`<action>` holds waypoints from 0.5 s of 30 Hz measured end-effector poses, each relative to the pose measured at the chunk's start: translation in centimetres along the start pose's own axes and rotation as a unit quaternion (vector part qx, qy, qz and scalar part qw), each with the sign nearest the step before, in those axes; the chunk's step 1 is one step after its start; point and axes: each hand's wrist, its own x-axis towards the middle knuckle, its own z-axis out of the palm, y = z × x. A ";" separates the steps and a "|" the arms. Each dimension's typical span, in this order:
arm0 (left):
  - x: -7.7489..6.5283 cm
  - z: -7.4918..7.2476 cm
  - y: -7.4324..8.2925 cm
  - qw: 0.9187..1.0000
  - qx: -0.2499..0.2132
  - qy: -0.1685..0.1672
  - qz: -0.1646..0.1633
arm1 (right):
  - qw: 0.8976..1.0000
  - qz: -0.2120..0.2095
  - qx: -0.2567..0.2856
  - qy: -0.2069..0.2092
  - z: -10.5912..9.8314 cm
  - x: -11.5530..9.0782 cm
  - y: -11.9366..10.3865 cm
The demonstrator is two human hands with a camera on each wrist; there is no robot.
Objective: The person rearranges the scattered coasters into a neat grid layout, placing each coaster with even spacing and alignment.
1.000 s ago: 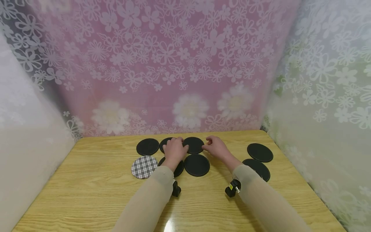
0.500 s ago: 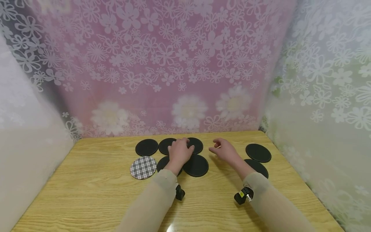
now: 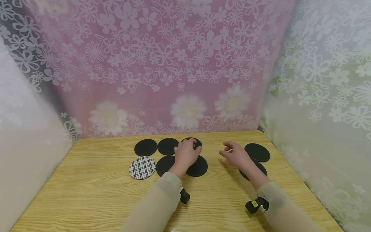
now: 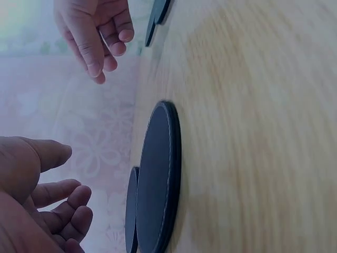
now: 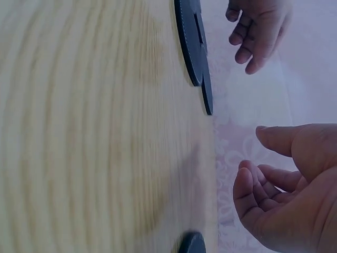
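My left hand (image 3: 186, 154) hovers over the two right-hand coasters of the left group, fingers loosely bent with nothing in them. It partly hides the back black coaster (image 3: 198, 142) and the front black coaster (image 3: 200, 167). In the left wrist view, a dark coaster (image 4: 155, 179) with a stitched rim lies beyond the fingers. My right hand (image 3: 238, 157) is raised above the wood beside the right-hand pair, its fingers half curled and holding nothing. That pair is a black coaster (image 3: 257, 152) at the back and another black coaster (image 3: 261, 167) in front, partly behind my wrist.
Left of my left hand lie two back-row black coasters (image 3: 146, 147), a plaid coaster (image 3: 142, 168) and a front black coaster (image 3: 164, 165). The wooden table (image 3: 87, 193) meets a pink floral curtain (image 3: 145, 96) behind and pale cloth (image 3: 318, 145) at right.
My right hand has moved from the left group's edge rightward to near the right-hand pair. My left hand has drifted right, uncovering the middle back coaster. The coasters stay in place.
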 end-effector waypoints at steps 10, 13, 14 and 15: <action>-1.2 1.1 1.9 0.999 -0.019 -0.013 0.030 | 1.000 -0.002 -0.007 0.014 -2.3 -2.3 2.3; -1.5 1.5 2.5 0.999 -0.022 -0.014 0.039 | 1.000 0.000 -0.010 0.017 -3.0 -2.9 2.9; -1.6 1.7 2.8 0.999 -0.022 -0.015 0.041 | 1.000 0.001 -0.011 0.021 -3.2 -3.1 3.1; -1.6 1.8 3.0 0.999 -0.020 -0.015 0.044 | 1.000 0.002 -0.012 0.024 -3.5 -3.3 3.3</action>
